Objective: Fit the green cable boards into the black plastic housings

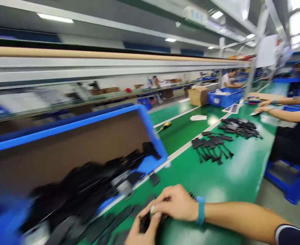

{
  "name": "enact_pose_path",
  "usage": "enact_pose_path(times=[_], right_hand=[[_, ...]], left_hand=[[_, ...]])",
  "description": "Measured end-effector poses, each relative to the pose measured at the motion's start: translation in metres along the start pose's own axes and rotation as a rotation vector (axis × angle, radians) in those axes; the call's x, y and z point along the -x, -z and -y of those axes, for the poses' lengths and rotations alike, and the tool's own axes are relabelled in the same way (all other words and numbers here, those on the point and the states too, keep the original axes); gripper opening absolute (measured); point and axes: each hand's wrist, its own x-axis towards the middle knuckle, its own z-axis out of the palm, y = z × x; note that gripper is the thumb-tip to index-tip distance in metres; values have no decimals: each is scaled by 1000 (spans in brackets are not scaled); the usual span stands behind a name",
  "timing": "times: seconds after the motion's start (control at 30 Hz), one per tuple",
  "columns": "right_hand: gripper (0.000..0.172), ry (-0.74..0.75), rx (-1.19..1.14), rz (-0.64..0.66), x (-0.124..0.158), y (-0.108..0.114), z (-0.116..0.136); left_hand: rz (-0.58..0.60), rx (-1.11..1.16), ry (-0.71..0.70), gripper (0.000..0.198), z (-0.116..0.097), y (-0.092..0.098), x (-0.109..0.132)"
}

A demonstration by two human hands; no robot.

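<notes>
My right hand (174, 204), with a blue wristband, and my left hand (142, 231) meet at the bottom middle over the green table (231, 177). Together they pinch a small black flat part (145, 223), fingers closed on it. More black flat parts (109, 224) lie on the table just left of my hands. A blue bin (70, 127) lined with brown card stands at left, holding a heap of black parts (88, 183), blurred by motion.
Rows of black parts with cables (212, 146) and a loose pile (239, 126) lie further along the table. A yellow-handled screwdriver (165, 126) rests on the belt. A seated co-worker's arms (277, 114) reach over the table at right, on a blue stool (293, 180). A cardboard box (198, 96) and blue tray (223, 97) stand beyond.
</notes>
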Motion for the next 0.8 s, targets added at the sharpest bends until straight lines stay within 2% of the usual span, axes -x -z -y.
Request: enact_pose_path(times=[0.1, 0.23, 0.6, 0.8], right_hand=[[17, -21, -31, -71, 7, 3, 7], [16, -45, -46, -12, 10, 9, 10], [18, -19, -44, 30, 6, 9, 4], [14, 54, 27, 55, 6, 8, 0]], left_hand=[[104, 160, 66, 48, -6, 3, 17], [95, 253, 106, 48, -6, -5, 19], [131, 247, 115, 47, -4, -1, 16], [112, 261, 99, 47, -3, -2, 14]])
